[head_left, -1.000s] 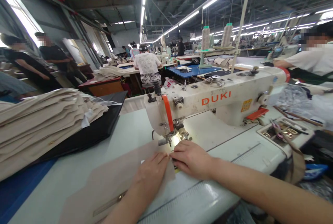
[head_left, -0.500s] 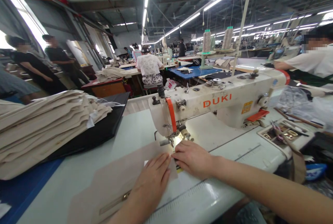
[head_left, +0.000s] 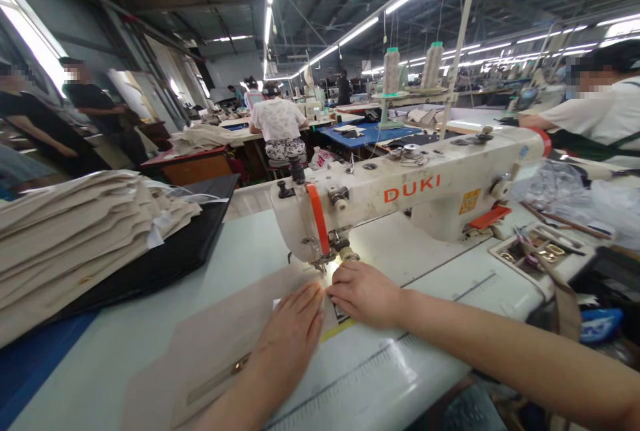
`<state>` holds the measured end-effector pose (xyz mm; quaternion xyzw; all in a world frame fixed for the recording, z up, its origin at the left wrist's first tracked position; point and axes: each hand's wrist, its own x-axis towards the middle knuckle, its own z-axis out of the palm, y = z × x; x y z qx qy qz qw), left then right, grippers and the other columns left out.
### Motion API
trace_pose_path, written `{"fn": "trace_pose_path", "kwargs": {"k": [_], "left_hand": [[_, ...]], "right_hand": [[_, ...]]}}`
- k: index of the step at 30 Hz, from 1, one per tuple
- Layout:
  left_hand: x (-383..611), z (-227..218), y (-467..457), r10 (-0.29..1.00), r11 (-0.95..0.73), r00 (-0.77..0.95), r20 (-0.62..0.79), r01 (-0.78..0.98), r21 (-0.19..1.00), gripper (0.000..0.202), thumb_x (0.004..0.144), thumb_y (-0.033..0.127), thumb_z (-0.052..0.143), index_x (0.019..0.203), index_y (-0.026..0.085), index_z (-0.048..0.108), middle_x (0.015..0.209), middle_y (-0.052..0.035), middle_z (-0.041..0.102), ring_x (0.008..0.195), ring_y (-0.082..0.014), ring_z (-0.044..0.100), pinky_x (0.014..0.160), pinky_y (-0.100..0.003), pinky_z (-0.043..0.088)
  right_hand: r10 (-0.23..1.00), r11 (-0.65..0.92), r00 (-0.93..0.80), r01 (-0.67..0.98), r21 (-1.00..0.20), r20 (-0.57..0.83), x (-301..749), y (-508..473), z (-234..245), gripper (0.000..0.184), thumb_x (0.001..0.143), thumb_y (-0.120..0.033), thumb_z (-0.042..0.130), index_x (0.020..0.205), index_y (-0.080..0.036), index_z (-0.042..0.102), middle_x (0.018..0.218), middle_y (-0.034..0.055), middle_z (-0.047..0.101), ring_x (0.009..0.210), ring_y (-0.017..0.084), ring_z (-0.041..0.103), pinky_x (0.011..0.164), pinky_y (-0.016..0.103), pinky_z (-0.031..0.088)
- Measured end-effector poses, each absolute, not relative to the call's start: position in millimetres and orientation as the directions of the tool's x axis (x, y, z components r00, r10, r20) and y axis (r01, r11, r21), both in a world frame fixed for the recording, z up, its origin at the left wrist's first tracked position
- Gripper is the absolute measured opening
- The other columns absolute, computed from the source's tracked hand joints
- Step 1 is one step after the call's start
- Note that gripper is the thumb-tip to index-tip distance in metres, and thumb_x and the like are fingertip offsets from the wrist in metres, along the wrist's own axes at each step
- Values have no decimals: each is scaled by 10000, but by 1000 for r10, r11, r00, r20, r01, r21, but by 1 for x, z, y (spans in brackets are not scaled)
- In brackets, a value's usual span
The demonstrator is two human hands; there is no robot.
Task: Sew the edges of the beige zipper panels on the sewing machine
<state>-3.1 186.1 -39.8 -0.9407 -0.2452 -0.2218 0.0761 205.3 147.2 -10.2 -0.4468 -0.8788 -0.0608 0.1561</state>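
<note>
A beige fabric piece [head_left: 220,344] with a zipper lies flat on the white sewing table [head_left: 150,324], its far end under the needle of the white DUKI sewing machine [head_left: 400,194]. My left hand [head_left: 293,337] lies flat on the fabric, fingers stretched out toward the needle. My right hand [head_left: 363,294] rests just right of the presser foot, fingers curled and pressing the fabric's edge and a small white label beside it. Both hands almost touch at the fingertips.
A tall stack of beige fabric pieces [head_left: 75,237] sits on a black sheet at the left. A tray of small parts [head_left: 543,251] stands right of the machine. Other workers sit and stand at tables behind and to the right.
The fabric and both hands have slid a little toward the needle. The view has shifted slightly.
</note>
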Motion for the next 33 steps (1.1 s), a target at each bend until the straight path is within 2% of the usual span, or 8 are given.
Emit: {"fn": "trace_pose_path", "kwargs": {"k": [4, 12, 20, 27, 33], "left_hand": [[-1, -38, 188, 435, -861, 782, 447, 506, -48, 367, 965, 240, 374, 1221, 146, 620, 1235, -107, 674, 1120, -233, 638, 935, -421, 543], [1, -40, 196, 426, -872, 780, 459, 490, -24, 375, 963, 261, 382, 1225, 156, 629, 1246, -103, 670, 1124, -230, 634, 945, -409, 534], [3, -39, 194, 391, -867, 794, 465, 487, -103, 377, 964, 235, 370, 1209, 121, 632, 1235, -105, 676, 1111, -236, 642, 916, -413, 543], [4, -37, 192, 454, -859, 774, 442, 512, -14, 385, 966, 249, 364, 1229, 143, 625, 1246, -103, 669, 1125, -228, 632, 957, -414, 527], [5, -35, 190, 480, -850, 775, 411, 527, -1, 375, 962, 236, 376, 1239, 166, 619, 1256, -93, 665, 1148, -231, 623, 966, -433, 525]], "right_hand": [[767, 580, -524, 813, -50, 370, 205, 149, -12, 198, 950, -214, 508, 929, -146, 692, 870, 83, 654, 834, 201, 552, 789, 326, 432], [799, 545, -503, 837, -44, 329, 205, 150, -11, 208, 965, -220, 485, 933, -145, 677, 880, 81, 645, 810, 194, 533, 770, 326, 407], [797, 543, -510, 840, -13, 325, 204, 151, -12, 223, 974, -204, 461, 942, -141, 673, 890, 83, 642, 805, 194, 530, 756, 326, 399], [799, 550, -515, 835, -30, 311, 205, 150, -12, 216, 975, -192, 456, 955, -139, 665, 902, 90, 635, 824, 195, 532, 769, 327, 406], [793, 553, -524, 833, -6, 311, 205, 149, -11, 207, 966, -177, 465, 963, -133, 667, 907, 95, 634, 821, 197, 527, 759, 328, 407]]}}
